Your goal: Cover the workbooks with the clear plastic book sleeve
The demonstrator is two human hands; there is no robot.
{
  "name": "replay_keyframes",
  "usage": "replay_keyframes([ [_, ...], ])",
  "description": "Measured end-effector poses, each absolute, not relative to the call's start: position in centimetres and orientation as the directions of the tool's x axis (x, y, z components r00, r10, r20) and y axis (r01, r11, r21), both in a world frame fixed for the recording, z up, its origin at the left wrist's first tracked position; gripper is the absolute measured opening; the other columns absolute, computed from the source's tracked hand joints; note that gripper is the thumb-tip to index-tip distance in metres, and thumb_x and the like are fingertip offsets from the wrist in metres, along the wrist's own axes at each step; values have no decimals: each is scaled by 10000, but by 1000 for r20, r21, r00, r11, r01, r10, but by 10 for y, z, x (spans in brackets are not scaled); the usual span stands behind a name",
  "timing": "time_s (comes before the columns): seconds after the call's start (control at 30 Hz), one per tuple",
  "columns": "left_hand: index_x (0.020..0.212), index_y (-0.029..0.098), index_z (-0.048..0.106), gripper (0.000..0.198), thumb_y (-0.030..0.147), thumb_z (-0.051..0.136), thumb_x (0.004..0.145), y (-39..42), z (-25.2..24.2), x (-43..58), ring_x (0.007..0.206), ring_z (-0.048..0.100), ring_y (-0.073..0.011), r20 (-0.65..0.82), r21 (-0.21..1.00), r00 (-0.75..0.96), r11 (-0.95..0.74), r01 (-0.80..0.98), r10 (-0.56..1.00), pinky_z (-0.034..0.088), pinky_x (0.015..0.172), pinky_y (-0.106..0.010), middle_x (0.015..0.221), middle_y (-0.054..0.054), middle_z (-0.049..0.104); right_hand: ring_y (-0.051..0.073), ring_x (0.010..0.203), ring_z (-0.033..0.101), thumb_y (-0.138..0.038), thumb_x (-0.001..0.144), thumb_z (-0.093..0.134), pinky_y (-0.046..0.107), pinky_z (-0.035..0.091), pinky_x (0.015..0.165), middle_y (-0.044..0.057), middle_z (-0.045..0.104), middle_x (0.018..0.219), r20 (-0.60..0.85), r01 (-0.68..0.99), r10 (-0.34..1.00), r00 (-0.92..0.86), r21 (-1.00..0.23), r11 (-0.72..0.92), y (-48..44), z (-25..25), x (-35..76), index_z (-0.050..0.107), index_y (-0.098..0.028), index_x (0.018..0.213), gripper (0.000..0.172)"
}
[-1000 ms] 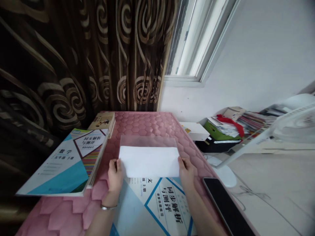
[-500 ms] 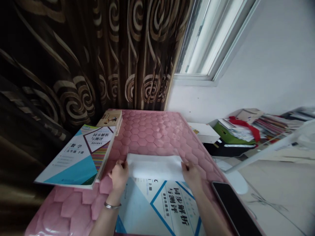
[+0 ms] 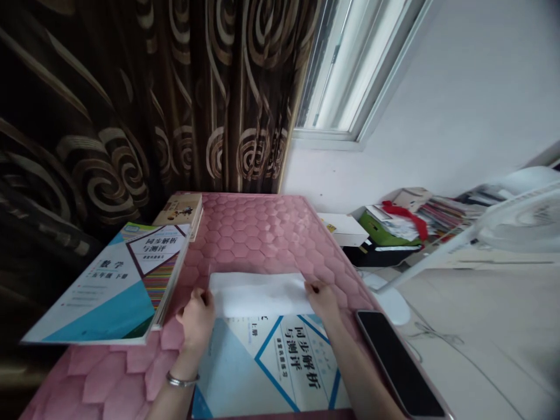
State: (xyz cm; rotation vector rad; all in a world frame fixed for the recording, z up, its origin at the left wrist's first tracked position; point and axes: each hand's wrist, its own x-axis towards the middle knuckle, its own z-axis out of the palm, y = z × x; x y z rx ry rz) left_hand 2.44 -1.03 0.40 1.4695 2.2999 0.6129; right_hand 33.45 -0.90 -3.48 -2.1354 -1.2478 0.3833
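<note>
A white paper strip (image 3: pixel 258 294) lies across the far side of a blue-and-white workbook (image 3: pixel 245 367) with Chinese print. I cannot tell whether the strip is a separate sheet or a folded-over part. My left hand (image 3: pixel 196 315), with a silver bangle on its wrist, is closed at the strip's left edge. At the opposite edge, my right hand (image 3: pixel 321 297) pinches the paper's corner between thumb and fingers. Both forearms rest over the sides of the workbook.
A math workbook (image 3: pixel 114 291) stands on the pink padded table cover (image 3: pixel 262 233) at left, beside smaller books (image 3: pixel 179 210). A black phone (image 3: pixel 398 361) lies at the right edge. Beyond it are a white fan (image 3: pixel 437 251), a white box (image 3: pixel 343 230) and piled papers.
The whole view has shifted, so the table and hands appear farther left. Both hands keep their hold on the white paper, which looks much the same.
</note>
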Motion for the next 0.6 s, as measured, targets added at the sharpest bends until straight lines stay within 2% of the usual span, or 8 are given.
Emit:
replay_keyframes([
  [0.1, 911, 178, 603, 228, 298, 410, 925, -14, 6, 26, 825, 689, -294, -60, 485, -405, 381, 787, 912, 401, 861, -457, 810, -120, 731, 282, 811, 677, -407, 837, 453, 316, 437, 661, 144, 731, 829, 6, 726, 876, 482, -563, -395, -5, -33, 332, 712, -156, 827, 361],
  [0.17, 933, 166, 604, 238, 289, 400, 928, -14, 6, 27, 843, 690, -295, -69, 463, -411, 394, 794, 909, 395, 861, -449, 816, -129, 733, 287, 798, 678, -419, 851, 445, 322, 436, 647, 162, 729, 831, 14, 733, 872, 489, -548, -403, -4, -31, 330, 726, -145, 867, 393],
  [0.27, 970, 145, 605, 254, 283, 397, 927, -12, 5, 29, 849, 692, -297, -72, 430, -421, 409, 805, 904, 390, 857, -446, 816, -137, 732, 279, 771, 671, -447, 840, 438, 322, 443, 638, 144, 725, 797, 43, 681, 865, 500, -636, -362, -6, -29, 331, 726, -152, 848, 413],
  [0.43, 986, 136, 593, 267, 285, 378, 935, -10, -2, 28, 873, 688, -299, -49, 451, -423, 398, 799, 905, 389, 851, -442, 817, -142, 728, 247, 683, 639, -560, 745, 480, 301, 439, 576, 89, 700, 689, 28, 466, 871, 490, -853, -235, -17, -28, 342, 681, -152, 712, 455],
  [0.53, 986, 139, 595, 270, 291, 377, 940, -11, -2, 28, 875, 686, -304, -52, 470, -425, 398, 788, 904, 387, 862, -454, 813, -146, 728, 238, 653, 621, -564, 743, 472, 296, 425, 558, 80, 676, 630, 45, 483, 874, 484, -846, -224, -22, -31, 343, 652, -155, 653, 455],
  [0.6, 983, 141, 600, 268, 290, 381, 940, -11, 0, 28, 879, 685, -311, -59, 468, -429, 404, 786, 902, 387, 873, -466, 818, -147, 730, 241, 677, 630, -510, 786, 446, 294, 425, 580, 89, 685, 651, 58, 584, 876, 480, -766, -269, -21, -32, 340, 664, -158, 673, 430],
])
